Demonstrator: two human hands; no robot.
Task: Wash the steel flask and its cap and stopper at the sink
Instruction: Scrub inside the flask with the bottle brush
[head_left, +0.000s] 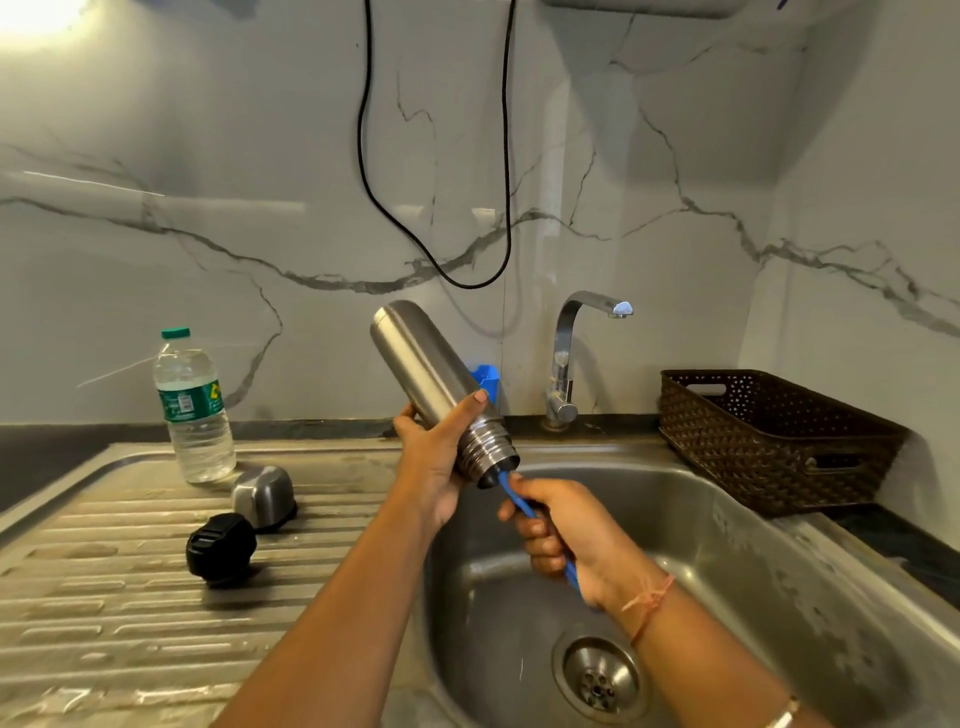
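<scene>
My left hand (434, 457) grips the steel flask (421, 364) near its threaded neck and holds it tilted over the sink (727, 525), mouth down toward me. My right hand (556, 530) grips the blue handle of a bottle brush (517, 501), whose head is hidden inside the flask's mouth. The steel cap (264, 493) stands upside down on the ribbed drainboard (104, 597). The black stopper (222, 548) lies just in front of the cap.
A plastic water bottle (193, 410) with a green cap stands at the drainboard's back. The tap (569, 358) rises behind the basin with no water running. A brown woven basket (769, 441) sits on the counter to the right. A blue holder (487, 382) hangs behind the flask.
</scene>
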